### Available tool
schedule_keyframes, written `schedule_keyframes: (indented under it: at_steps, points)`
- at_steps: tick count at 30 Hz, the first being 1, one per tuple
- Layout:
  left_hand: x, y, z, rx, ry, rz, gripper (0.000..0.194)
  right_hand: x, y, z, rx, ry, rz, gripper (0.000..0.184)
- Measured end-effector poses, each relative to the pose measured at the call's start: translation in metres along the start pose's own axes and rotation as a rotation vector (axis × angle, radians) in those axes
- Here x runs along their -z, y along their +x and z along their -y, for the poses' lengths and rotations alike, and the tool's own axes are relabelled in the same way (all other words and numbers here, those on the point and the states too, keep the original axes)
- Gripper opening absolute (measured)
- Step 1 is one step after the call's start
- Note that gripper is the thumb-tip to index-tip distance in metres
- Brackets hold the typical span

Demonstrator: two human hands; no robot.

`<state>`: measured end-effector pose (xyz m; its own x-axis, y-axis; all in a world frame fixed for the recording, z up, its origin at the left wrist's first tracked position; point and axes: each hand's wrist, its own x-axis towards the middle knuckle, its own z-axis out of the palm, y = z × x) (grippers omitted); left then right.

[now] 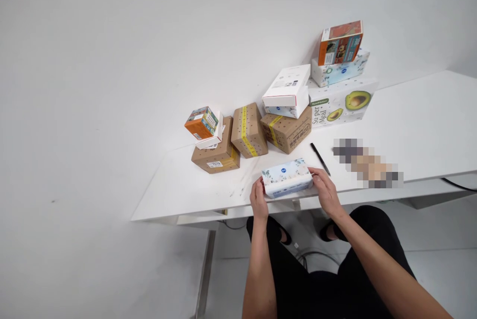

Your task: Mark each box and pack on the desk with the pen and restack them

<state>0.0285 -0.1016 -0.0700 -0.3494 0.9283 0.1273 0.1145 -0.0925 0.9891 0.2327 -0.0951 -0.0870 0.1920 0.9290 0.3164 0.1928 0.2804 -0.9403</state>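
Holding floral box (286, 176), fingers (258, 192) half-curled.

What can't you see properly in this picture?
All in the head view:
Whatever lies right of the pen: covered by a pixelated patch.
The underside of the flowery box between the left hand and right hand: hidden by the box itself.
Fine print on the leftmost cardboard box's label: too small.
The black cable's far end: cut off by the right edge.
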Motion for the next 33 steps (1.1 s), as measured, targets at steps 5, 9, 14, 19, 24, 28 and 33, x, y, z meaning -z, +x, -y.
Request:
schedule_keyframes:
  at_steps: [5,9,14,19,24,28,33]
  points:
    - [0.0,0.0,0.003,0.01,-0.018,0.005,0.048,0.0,0.0,-0.001,-0.001,0.01,0.003,0.034]
    - [0.0,0.0,0.005,0.009,-0.03,0.015,0.048,0.0,0.0,-0.001,0.0,0.011,0.007,0.033]
    - [0.002,0.001,0.011,0.023,-0.065,0.044,0.052,0.001,-0.001,-0.002,0.005,0.009,0.005,0.033]
    - [0.008,0.002,0.012,0.013,-0.039,0.118,0.054,0.001,-0.002,-0.005,0.012,0.024,0.013,0.031]
    - [0.016,0.001,0.006,0.002,-0.011,0.232,0.055,0.001,-0.002,-0.007,0.013,0.053,0.019,0.031]
    - [0.021,0.002,0.002,-0.039,0.04,0.302,0.06,0.002,-0.002,-0.007,0.017,0.055,0.025,0.031]
    - [0.021,0.004,0.006,-0.051,0.048,0.37,0.069,0.003,-0.002,-0.004,0.034,0.023,0.036,0.031]
